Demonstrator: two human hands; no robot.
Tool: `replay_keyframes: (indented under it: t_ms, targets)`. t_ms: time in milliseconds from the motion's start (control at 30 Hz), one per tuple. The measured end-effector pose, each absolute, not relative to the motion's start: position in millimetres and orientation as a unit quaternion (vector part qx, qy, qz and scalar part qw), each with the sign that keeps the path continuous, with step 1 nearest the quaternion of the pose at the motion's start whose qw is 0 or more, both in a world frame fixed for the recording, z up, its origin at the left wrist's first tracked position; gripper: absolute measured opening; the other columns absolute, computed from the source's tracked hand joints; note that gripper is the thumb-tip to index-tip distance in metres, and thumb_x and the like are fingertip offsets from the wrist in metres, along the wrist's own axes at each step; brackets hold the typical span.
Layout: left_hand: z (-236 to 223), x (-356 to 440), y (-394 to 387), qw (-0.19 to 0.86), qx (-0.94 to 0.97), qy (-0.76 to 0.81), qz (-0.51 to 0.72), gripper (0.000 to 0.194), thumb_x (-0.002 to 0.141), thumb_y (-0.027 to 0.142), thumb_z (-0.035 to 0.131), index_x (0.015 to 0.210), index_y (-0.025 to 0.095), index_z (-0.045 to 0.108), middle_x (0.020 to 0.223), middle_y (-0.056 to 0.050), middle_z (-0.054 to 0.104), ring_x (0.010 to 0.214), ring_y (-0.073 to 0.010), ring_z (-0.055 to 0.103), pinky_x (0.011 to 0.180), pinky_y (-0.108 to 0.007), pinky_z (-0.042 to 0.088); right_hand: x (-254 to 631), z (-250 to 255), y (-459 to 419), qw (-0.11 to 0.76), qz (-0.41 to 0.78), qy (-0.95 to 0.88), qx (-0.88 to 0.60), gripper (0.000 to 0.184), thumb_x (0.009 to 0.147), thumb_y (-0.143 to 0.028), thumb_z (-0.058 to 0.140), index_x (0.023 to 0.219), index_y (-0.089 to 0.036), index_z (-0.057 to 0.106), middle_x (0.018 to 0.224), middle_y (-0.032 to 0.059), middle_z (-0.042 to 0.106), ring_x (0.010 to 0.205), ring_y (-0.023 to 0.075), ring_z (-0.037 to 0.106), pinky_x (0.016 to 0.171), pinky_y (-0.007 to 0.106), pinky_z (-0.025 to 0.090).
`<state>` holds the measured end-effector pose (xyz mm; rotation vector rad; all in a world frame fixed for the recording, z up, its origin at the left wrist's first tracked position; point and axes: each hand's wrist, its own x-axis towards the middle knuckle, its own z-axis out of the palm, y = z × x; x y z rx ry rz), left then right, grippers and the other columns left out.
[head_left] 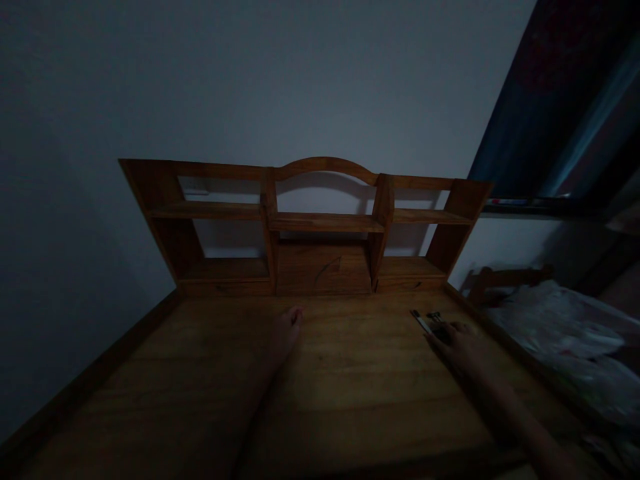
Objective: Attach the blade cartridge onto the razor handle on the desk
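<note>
My left hand (290, 323) rests on the wooden desktop left of the middle, its fingers curled closed with nothing visible in them. Towards the right side of the desk, my right hand (461, 341) has its thumb and bent fingers around a small dark thing (441, 334), too dim to name. Just beyond the thumb lies a slim strip (421, 322), pale along its length and dark at the far end. Beside it are small black pieces (434, 315), close to the fingertips; their kind is not clear in the low light.
A wooden shelf unit (327, 222) with open compartments stands along the back of the desktop (340, 387). Raised edging runs down both desk sides. Right of the desk are clear plastic bags (565, 327) and a dark curtain (555, 113). A pale wall (300, 80) rises behind.
</note>
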<state>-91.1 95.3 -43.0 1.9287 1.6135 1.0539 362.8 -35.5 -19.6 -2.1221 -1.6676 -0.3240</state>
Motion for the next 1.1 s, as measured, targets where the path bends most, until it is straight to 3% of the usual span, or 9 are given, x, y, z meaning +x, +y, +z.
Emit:
replay_keyframes:
  t_ms: [267, 433, 700, 867, 967, 1100]
  targets:
    - [-42.4, -86.6, 96.5, 0.209, 0.696, 0.576, 0.375, 0.031, 0.093, 0.031, 0.04, 0.106, 0.02, 0.065, 0.101, -0.008, 0.071, 0.092, -0.0204, 0.066, 0.083, -0.03, 0.049, 285.3, -27.6, -41.3, 0.242, -0.048, -0.627, -0.739, 0.041, 0.089, -0.046, 0.048, 0.116, -0.02, 0.063, 0.096, 0.0111, 0.058, 0.079, 0.0226, 0.063, 0.071, 0.032, 0.047]
    - [-38.6, -87.4, 93.5, 0.213, 0.703, 0.566, 0.374, 0.03, 0.093, 0.031, 0.04, 0.105, 0.021, 0.066, 0.099, -0.006, 0.071, 0.09, -0.0202, 0.066, 0.081, -0.031, 0.048, 209.3, -24.9, -30.1, 0.266, -0.01, -0.679, -0.684, 0.042, 0.088, -0.039, 0.052, 0.124, -0.019, 0.057, 0.102, 0.0119, 0.057, 0.081, 0.0225, 0.062, 0.071, 0.032, 0.048]
    - [-33.7, -85.9, 89.3, 0.202, 0.703, 0.563, 0.384, 0.031, 0.093, 0.03, 0.038, 0.103, 0.019, 0.066, 0.101, -0.006, 0.071, 0.092, -0.0188, 0.066, 0.082, -0.029, 0.048, 111.0, -15.9, -6.9, 0.259, 0.027, -0.752, -0.605, 0.045, 0.088, -0.045, 0.055, 0.123, -0.018, 0.058, 0.121, 0.0185, 0.055, 0.103, 0.0305, 0.06, 0.085, 0.038, 0.048]
    - [-33.3, -84.3, 90.0, 0.187, 0.707, 0.565, 0.382, 0.028, 0.093, 0.029, 0.041, 0.1, 0.019, 0.066, 0.097, -0.005, 0.071, 0.088, -0.0177, 0.065, 0.081, -0.029, 0.047, 112.1, -0.8, 8.2, 0.271, 0.103, -0.781, -0.553, 0.044, 0.089, -0.048, 0.054, 0.122, -0.019, 0.059, 0.116, 0.0143, 0.06, 0.097, 0.0257, 0.063, 0.082, 0.032, 0.048]
    - [-33.3, -82.4, 89.4, 0.184, 0.709, 0.564, 0.38, 0.027, 0.092, 0.028, 0.042, 0.101, 0.02, 0.066, 0.097, -0.006, 0.071, 0.086, -0.0178, 0.065, 0.078, -0.028, 0.047, 132.5, 0.1, 20.2, 0.289, 0.133, -0.779, -0.54, 0.032, 0.088, -0.042, 0.056, 0.11, -0.02, 0.062, 0.106, 0.0099, 0.062, 0.085, 0.0204, 0.064, 0.077, 0.029, 0.048]
    - [-27.2, -75.7, 78.0, 0.183, 0.752, 0.53, 0.346, 0.032, 0.094, 0.037, 0.039, 0.105, 0.023, 0.066, 0.083, -0.003, 0.069, 0.073, -0.0165, 0.063, 0.069, -0.027, 0.045, 157.7, -9.2, 28.5, 0.37, 0.165, -0.775, -0.485, 0.017, 0.089, -0.036, 0.054, 0.095, -0.02, 0.057, 0.094, 0.0046, 0.063, 0.085, 0.0194, 0.06, 0.079, 0.03, 0.046]
